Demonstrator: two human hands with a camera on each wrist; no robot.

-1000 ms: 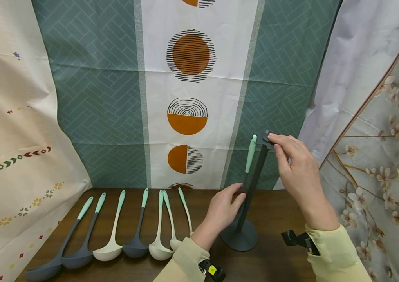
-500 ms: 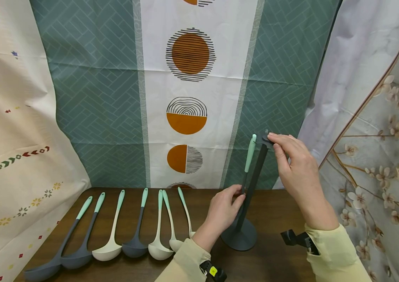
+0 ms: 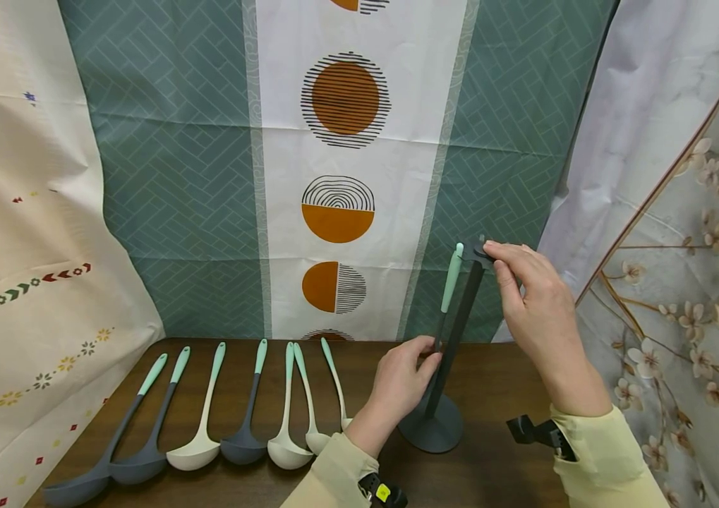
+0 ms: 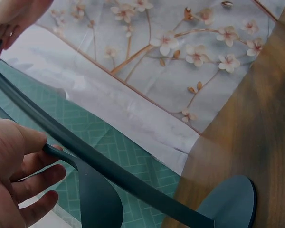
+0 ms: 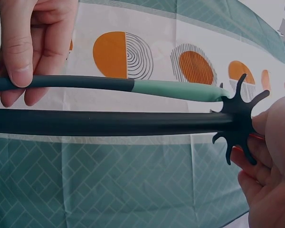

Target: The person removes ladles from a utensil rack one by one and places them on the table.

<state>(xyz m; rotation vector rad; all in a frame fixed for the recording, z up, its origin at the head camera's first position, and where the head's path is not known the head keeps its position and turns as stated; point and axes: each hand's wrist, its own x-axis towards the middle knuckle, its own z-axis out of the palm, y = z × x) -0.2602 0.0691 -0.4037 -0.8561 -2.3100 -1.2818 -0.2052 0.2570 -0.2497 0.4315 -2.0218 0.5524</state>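
Observation:
A dark utensil stand (image 3: 457,339) with a round base (image 3: 433,427) and a star-shaped hook top (image 5: 240,111) stands upright at the right of the table. On its near-left side is a dark grey ladle (image 3: 451,282) with a mint-green handle (image 5: 180,90), whose end sits at one of the hooks. My left hand (image 3: 402,377) pinches the ladle's shaft between thumb and fingers. The ladle's head (image 4: 99,197) shows below that hand in the left wrist view. My right hand (image 3: 537,303) grips the edge of the hook top.
Several ladles lie in a row on the wooden table (image 3: 499,395), left of the stand: dark grey ones (image 3: 143,462) and cream ones (image 3: 195,451), all with mint-green handle ends. Patterned cloths (image 3: 194,176) hang behind and at both sides.
Almost nothing differs. My left hand slips very slightly lower along the ladle's shaft, while the right hand stays on the stand's top.

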